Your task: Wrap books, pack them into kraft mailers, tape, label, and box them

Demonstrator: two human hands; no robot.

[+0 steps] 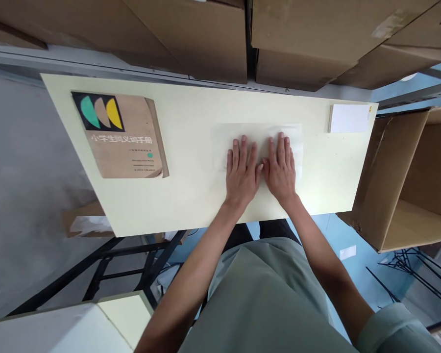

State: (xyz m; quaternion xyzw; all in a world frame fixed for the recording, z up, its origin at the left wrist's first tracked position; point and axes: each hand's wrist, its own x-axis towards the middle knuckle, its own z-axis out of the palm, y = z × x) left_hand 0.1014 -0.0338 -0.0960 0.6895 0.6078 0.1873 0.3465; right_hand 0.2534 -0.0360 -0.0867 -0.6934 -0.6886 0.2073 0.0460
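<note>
Two risks strike me from my remote seat: uneven pressure from the left hand [243, 171] or right hand [280, 169] could crease the thin pale sheet [262, 142], and a sideways push could skid it along the bench [191, 127]. It lies flat under the fingers of both hands, showing between and beyond them, though its near edge is too faint to trace. Both are opened out flat, fingers extended, gripping nothing.

left hand [242, 179], right hand [281, 176]: flat on pale sheet [262, 137] | brown book [127, 152] at left | white block [348, 118] at right
</note>
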